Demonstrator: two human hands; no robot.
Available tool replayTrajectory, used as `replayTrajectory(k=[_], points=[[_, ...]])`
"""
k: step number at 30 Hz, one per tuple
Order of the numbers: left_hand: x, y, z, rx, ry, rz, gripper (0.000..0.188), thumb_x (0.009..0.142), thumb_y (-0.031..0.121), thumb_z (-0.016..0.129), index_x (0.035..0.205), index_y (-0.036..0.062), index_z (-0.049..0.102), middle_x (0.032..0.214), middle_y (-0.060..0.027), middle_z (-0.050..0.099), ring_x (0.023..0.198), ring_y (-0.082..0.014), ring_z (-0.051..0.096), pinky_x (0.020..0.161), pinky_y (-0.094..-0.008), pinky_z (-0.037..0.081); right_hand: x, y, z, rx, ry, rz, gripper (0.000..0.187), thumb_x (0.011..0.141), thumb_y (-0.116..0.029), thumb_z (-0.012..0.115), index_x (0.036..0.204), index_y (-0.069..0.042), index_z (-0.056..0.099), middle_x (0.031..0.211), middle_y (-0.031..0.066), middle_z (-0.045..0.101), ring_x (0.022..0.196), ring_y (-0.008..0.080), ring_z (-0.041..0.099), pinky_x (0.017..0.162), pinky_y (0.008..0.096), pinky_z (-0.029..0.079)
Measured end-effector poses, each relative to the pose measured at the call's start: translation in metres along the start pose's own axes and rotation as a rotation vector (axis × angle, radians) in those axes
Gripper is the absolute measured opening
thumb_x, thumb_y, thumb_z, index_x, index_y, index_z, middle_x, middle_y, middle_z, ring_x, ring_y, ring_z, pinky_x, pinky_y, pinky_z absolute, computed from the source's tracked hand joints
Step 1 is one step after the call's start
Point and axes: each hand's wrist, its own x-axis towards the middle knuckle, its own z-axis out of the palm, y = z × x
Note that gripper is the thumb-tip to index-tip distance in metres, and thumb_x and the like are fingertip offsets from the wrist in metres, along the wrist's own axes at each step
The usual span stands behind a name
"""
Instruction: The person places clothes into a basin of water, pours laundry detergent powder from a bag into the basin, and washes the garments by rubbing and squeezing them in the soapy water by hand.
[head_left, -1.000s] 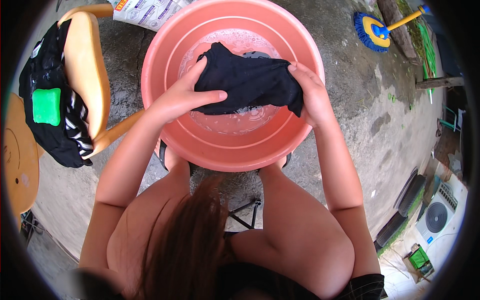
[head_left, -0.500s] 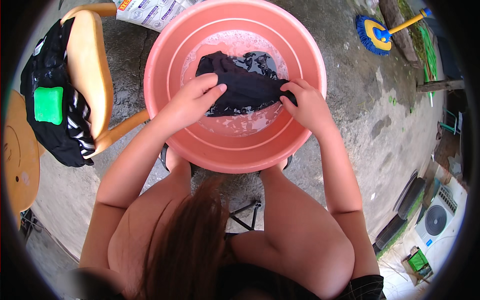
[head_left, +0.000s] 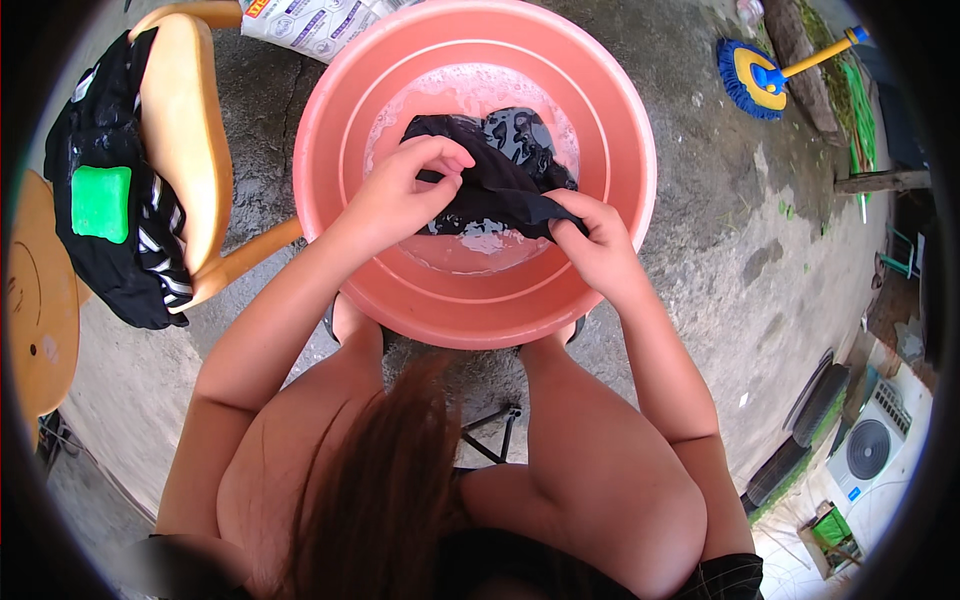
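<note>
A wet black garment (head_left: 485, 190) lies bunched in soapy water inside a pink plastic basin (head_left: 470, 313) in front of my feet. My right hand (head_left: 600, 245) pinches the garment's edge between thumb and fingers, holding that end up near the basin's right side. My left hand (head_left: 405, 195) hovers over the garment's left part. Its thumb and forefinger are curved with a gap between them, and dark cloth shows behind the gap. The lower part of the cloth sits in the water.
At left, a wooden chair (head_left: 190, 130) carries other black clothing (head_left: 105, 270) with a green soap bar (head_left: 101, 204) on top. A white printed bag (head_left: 320, 25) stands behind the basin. A blue-and-yellow mop head (head_left: 752, 80) lies at far right, and an air-conditioner unit (head_left: 870, 447) sits at lower right.
My right hand has drawn the garment's edge slightly left and toward me. My left hand's fingers have come away from the cloth and moved a little right.
</note>
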Motion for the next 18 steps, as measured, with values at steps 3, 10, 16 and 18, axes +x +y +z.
replayTrajectory(k=[3, 10, 16, 18], points=[[-0.005, -0.007, 0.013, 0.378, -0.062, 0.249, 0.036, 0.080, 0.007, 0.069, 0.114, 0.0076, 0.060, 0.112, -0.0117, 0.055, 0.110, -0.0283, 0.055, 0.094, -0.0390, 0.046, -0.003, -0.020, -0.004, 0.091, -0.032, 0.012, 0.026, 0.083, 0.001, 0.052, 0.104, 0.001, 0.066, 0.079, 0.0031, 0.065, 0.073, 0.0050, 0.055, 0.066, 0.0226, 0.046], [-0.003, -0.041, 0.019, 0.626, -0.079, 0.293, 0.023, 0.075, 0.007, 0.069, 0.095, 0.0052, 0.057, 0.101, -0.0123, 0.056, 0.098, -0.0345, 0.056, 0.082, -0.0411, 0.046, -0.014, -0.055, -0.001, 0.049, -0.193, -0.044, 0.023, 0.079, 0.002, 0.055, 0.098, 0.001, 0.068, 0.073, 0.0010, 0.063, 0.068, 0.0046, 0.054, 0.061, 0.0226, 0.044], [0.004, -0.062, -0.001, 0.633, 0.058, 0.032, 0.028, 0.073, 0.003, 0.067, 0.092, 0.0057, 0.047, 0.095, -0.0133, 0.055, 0.094, -0.0364, 0.057, 0.077, -0.0423, 0.047, -0.021, -0.066, -0.014, 0.083, -0.148, -0.109, 0.015, 0.081, 0.002, 0.058, 0.092, 0.003, 0.068, 0.069, -0.0017, 0.060, 0.061, 0.0020, 0.048, 0.053, 0.0208, 0.038], [0.003, -0.064, -0.006, 0.905, 0.179, 0.311, 0.032, 0.071, 0.001, 0.066, 0.096, 0.0057, 0.046, 0.093, -0.0146, 0.056, 0.093, -0.0372, 0.058, 0.077, -0.0441, 0.048, -0.022, -0.067, -0.019, 0.085, -0.022, -0.112, 0.010, 0.083, 0.000, 0.063, 0.091, 0.004, 0.068, 0.069, -0.0036, 0.059, 0.062, 0.0017, 0.048, 0.054, 0.0203, 0.037]])
